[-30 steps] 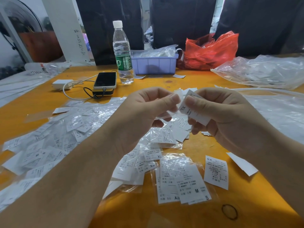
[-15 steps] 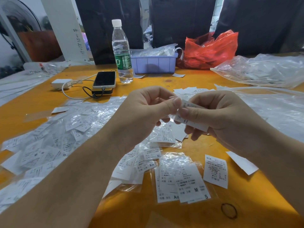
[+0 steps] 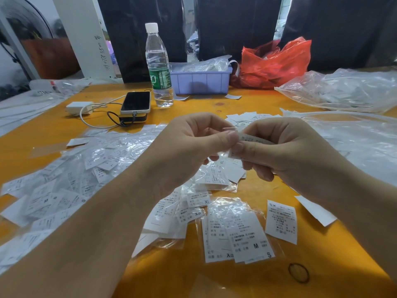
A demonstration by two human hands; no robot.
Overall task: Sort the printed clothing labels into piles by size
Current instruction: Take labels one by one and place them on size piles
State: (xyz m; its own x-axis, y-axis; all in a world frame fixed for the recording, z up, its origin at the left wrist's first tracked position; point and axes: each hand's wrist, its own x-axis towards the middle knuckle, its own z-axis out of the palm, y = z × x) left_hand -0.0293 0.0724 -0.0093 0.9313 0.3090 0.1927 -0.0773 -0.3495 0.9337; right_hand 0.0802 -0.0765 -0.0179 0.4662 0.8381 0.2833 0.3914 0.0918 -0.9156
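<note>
Above the orange table [image 3: 53, 134], dead centre, our left hand [image 3: 189, 145] and right hand [image 3: 285, 151] both pinch one label [image 3: 252, 139] — loose labels [image 3: 90, 168] sprawl at nine o'clock.

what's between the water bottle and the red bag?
In the head view, a purple bin holding clear plastic sits between the bottle and the bag.

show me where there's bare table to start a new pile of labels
Bare wood shows near the front edge around the rubber band, below the M/S packet, and mid-table between the phone and the label pile beyond the hands. The left is crowded with labels; the right with plastic bags.
</note>
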